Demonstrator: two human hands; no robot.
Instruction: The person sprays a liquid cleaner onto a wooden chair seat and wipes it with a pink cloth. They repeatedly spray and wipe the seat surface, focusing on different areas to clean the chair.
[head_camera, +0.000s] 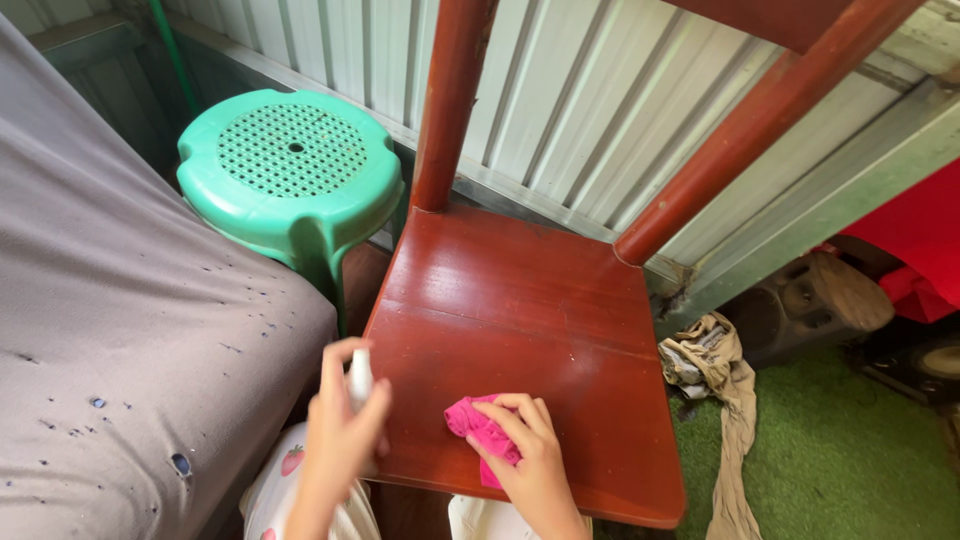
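A glossy reddish-brown wooden chair (520, 300) stands in front of me, its seat facing up and two round back posts rising at the top. My right hand (530, 460) presses a bright pink cloth (478, 425) onto the seat's near edge. My left hand (335, 440) is closed around a small white spray bottle (359, 378), held upright just off the seat's near-left corner. Most of the bottle is hidden by my fingers.
A green plastic stool (290, 165) stands left of the chair. A grey fabric-covered surface (120, 330) fills the left side. Behind runs a corrugated metal wall (590, 110). A beige rag (720, 370) lies on green artificial turf (840, 450) at the right, near a dark speaker (800, 305).
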